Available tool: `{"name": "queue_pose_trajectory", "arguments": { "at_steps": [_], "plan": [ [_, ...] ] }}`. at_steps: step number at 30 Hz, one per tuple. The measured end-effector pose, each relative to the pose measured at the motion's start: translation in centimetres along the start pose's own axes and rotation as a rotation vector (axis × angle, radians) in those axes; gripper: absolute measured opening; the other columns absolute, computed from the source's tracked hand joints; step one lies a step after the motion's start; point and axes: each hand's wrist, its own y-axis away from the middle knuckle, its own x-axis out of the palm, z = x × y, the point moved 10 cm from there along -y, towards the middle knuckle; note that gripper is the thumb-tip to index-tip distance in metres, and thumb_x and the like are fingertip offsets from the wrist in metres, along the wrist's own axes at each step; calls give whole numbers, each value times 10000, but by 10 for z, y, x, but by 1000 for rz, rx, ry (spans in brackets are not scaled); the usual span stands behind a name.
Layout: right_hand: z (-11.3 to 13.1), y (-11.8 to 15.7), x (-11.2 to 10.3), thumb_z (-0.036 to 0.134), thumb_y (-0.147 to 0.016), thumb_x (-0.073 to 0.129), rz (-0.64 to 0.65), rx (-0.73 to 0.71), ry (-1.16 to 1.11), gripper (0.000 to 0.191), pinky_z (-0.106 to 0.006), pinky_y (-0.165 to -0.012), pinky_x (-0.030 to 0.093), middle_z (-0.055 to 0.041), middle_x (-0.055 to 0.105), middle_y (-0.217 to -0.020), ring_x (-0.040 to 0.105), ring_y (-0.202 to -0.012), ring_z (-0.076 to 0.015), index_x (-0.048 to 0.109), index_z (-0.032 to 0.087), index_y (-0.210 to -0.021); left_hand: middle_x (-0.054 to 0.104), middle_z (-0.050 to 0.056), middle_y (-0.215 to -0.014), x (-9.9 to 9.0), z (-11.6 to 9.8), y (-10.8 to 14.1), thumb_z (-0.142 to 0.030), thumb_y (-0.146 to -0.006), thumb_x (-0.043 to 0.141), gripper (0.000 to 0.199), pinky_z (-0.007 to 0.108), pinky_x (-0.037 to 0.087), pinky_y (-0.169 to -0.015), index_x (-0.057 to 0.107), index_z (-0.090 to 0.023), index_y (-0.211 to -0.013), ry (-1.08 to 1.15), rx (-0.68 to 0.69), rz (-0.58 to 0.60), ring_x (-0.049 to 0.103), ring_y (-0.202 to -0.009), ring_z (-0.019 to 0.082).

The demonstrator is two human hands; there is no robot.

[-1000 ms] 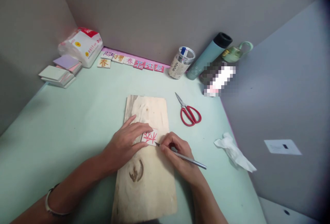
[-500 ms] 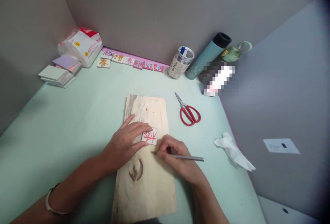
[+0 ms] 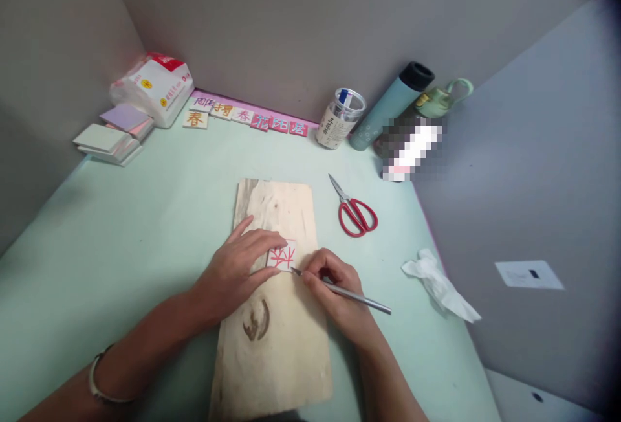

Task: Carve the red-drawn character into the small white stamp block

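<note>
Red strokes marked white tile; remaining work unclear. Left fingers, half-curled, gripped it; right fingers pinched knife. Lettered tiles at surface's far edge.

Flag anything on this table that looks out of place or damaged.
A crumpled tissue lies by the right edge of the table, looking discarded. The wooden board has a dark brown mark breaking its pale surface. I see no spill.

Bare L hand, bare R hand, thin pale bangle, L forearm, part dk
</note>
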Motion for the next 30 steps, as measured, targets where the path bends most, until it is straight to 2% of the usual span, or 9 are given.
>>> {"name": "queue_pose_trajectory", "arguments": {
  "at_steps": [20,30],
  "plan": [
    [-2,2,2,173,-883,561,-58,-16,41,173,-255,-611,358,29,501,-730,450,-669,-124,485,210,-732,693,30,-1168,0,0,0,-204,-932,627,311,499,202,-1229,543,-226,-1231,-3,-10,-21,629,-1163,193],
    [15,5,7,169,-920,519,-5,-51,178,171,-265,-629,361,23,498,-773,456,-684,-127,472,211,-762,701,40,-1154,-3,-2,-2,-207,-928,631,290,509,196,-1227,559,-214,-1209,-11,-26,-36,641,-1145,204]
  ]
}}
